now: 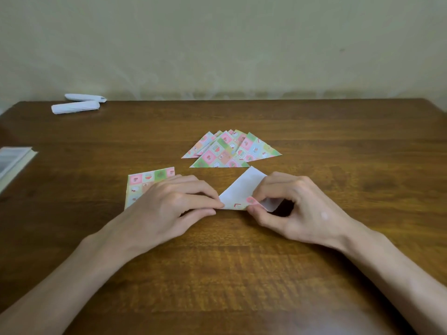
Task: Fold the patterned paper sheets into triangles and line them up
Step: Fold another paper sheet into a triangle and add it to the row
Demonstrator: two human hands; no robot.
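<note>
The left hand [167, 204] covers the five-o'clock part of the flat patterned sheet [147, 180]. The right hand [297, 209] hides the three-o'clock side of the half-folded sheet [242, 189]. Whether the left fingertips pinch or press its corner is unclear. The rear triangles [229, 151] show only tips. At nine o'clock a pale object [12, 160] is cut off. At eleven, two white bundles [77, 105] are blurred.

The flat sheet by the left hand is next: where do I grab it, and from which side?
Probably the flat sheet's far right corner, from the far side: the left hand hides its near part, while that corner lies bare and flat. Both it and the right hand pinch the half-folded sheet.
</note>
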